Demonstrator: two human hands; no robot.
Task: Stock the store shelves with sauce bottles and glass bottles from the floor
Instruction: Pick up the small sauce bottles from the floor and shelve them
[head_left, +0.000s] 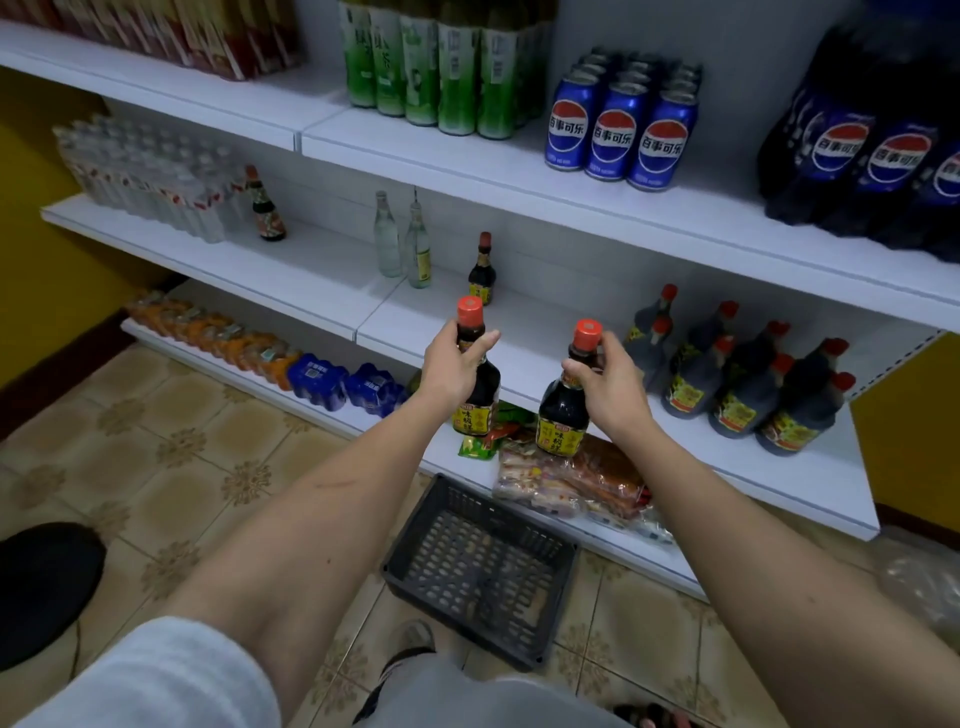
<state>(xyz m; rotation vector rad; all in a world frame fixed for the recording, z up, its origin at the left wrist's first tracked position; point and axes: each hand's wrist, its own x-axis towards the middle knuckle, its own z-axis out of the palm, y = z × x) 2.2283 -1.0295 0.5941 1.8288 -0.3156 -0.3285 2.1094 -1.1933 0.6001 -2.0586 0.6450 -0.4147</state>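
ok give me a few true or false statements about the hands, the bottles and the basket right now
1. Each hand holds a sauce bottle: left hand, right hand. True.
2. The basket on the floor is full of bottles. False: it looks empty.
3. Two clear glass bottles stand on the middle shelf. True.
4. The held bottles have blue caps. False: the caps are orange-red.
5. The cola cans sit on the floor. False: they are on the upper shelf.

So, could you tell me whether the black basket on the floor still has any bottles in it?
No, the black basket shows only its bare perforated bottom.
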